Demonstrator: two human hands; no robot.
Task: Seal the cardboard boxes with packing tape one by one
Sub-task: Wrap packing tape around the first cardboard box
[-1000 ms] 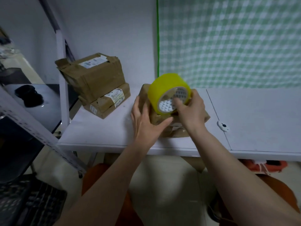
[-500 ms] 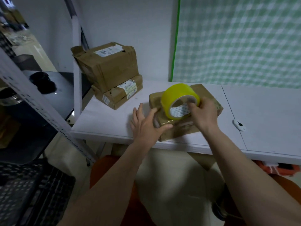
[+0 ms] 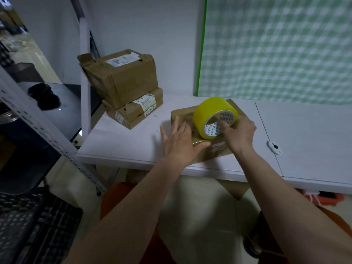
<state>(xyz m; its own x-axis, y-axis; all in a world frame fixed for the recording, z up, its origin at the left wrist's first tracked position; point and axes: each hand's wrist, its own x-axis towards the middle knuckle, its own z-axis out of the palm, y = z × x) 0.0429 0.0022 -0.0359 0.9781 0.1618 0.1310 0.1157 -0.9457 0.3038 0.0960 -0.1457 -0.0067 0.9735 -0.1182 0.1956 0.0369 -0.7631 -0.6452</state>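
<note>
One box in hand | left hand flat, pinning it | right hand grips tape roll | strip seemingly started: pull taut, low along the seam.

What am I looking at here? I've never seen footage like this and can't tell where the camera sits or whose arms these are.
There is no machine here: the camera sits on a person's head and looks down at their own two bare arms. The left hand lies flat on a low cardboard box on the white table, pinning it. The right hand grips a yellow roll of packing tape that stands on that box, fingers reaching into the core. At the back left, two more boxes are stacked. A small white object lies to the right; what it is I cannot tell.
</note>
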